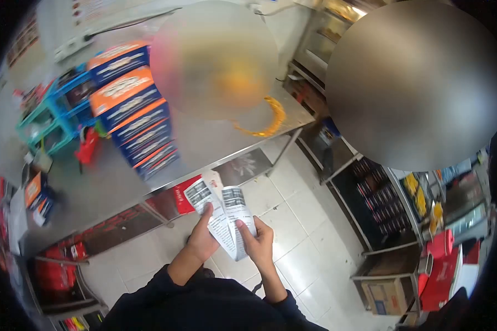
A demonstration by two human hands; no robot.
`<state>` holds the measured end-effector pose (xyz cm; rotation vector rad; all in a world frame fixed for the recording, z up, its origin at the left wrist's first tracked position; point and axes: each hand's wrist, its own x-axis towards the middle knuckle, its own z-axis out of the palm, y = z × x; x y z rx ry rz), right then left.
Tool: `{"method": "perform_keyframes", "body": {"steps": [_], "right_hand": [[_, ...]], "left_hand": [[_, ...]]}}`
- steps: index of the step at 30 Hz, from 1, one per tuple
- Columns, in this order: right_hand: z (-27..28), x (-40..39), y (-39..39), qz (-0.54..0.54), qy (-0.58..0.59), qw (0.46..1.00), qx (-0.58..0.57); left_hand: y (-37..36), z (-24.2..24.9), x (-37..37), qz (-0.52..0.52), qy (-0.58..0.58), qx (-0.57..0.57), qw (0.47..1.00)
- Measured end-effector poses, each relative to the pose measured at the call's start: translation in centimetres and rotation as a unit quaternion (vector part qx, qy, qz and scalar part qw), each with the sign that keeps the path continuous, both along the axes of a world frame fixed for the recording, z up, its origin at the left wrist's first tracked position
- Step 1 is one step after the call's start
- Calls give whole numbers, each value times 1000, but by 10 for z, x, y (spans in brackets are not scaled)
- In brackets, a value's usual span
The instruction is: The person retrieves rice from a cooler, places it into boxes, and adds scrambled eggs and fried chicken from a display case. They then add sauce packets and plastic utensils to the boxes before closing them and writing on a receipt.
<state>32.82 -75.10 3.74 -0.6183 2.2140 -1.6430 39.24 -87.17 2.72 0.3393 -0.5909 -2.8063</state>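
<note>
Both hands are held out in front of my body, above the tiled floor and just short of the metal table. My left hand (202, 241) pinches a printed receipt (211, 216), its thumb lying over the paper. In my right hand (260, 241) is a second printed strip, another receipt (235, 203), gripped under the thumb and curling at its upper end. The two slips fan apart at the top and meet low down between the hands. Most of the fingers are hidden behind the paper.
On the metal table (199, 157) stand stacked orange-and-blue boxes (143, 124), a teal basket (47, 129) and a yellow curved object (276, 118). A shelf (370, 193) with packed goods lines the right, above a cardboard box (385, 297). Two round blurs cover the upper view.
</note>
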Motion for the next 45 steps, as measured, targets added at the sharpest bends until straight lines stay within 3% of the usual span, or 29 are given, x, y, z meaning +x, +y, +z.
{"method": "perform_keyframes", "body": {"steps": [2,5,9,12,14,16,18,19,20,22,23,24,26,28,32,33,34,35,36,37,39,42,44,45], "right_hand": [[-10,-32,5,-39,-53,991,-114],[-25,-83,9,-80,-70,984,-146],[-58,-156,12,-42,-101,990,-88],[-78,-205,20,13,-77,996,41],[-78,-226,24,21,-162,986,45],[-87,-250,30,40,-207,974,78],[-119,-272,38,115,-101,982,109],[-124,-284,37,151,-136,969,140],[-142,-294,36,205,-132,966,86],[-166,-324,34,291,-285,908,98],[-193,-339,33,354,-284,888,81],[-221,-357,19,385,-275,877,79],[-271,-391,6,478,-225,825,198],[-329,-414,-27,529,-89,801,266],[-438,-432,-117,570,39,786,234],[-462,-430,-141,584,84,791,163],[-503,-439,-165,535,-109,824,149],[-521,-441,-190,586,125,792,117],[-515,-426,-212,567,177,788,161],[-558,-441,-240,522,-76,844,103],[-538,-402,-281,584,316,743,84],[-545,-377,-319,546,400,736,1],[-547,-378,-340,518,417,747,6],[-562,-393,-353,468,356,806,67]], "left_hand": [[0,0,-34,-35,-23,4,999],[-2,-19,-92,-78,24,-6,997],[-2,-65,-166,-111,-15,27,993],[11,-74,-215,-113,6,75,991],[25,-92,-239,-132,-6,-58,990],[34,-100,-257,-102,-40,15,994],[46,-131,-272,-61,-74,101,990],[49,-140,-275,-29,-75,117,990],[54,-160,-276,16,-71,127,989],[62,-195,-278,137,-71,208,966],[68,-214,-272,198,-42,222,954],[67,-233,-267,255,-10,227,940],[73,-268,-259,341,-10,281,897],[81,-312,-247,427,-145,218,866],[93,-425,-227,509,-144,211,822],[97,-455,-226,528,-135,222,809],[102,-486,-224,538,-137,223,801],[109,-510,-226,544,-143,226,795],[117,-532,-230,547,-141,242,789],[122,-551,-237,570,-134,280,761],[125,-583,-245,605,-133,347,704],[120,-608,-244,535,-182,460,685],[118,-629,-252,574,-151,436,676],[117,-632,-254,582,-162,410,683]]}}
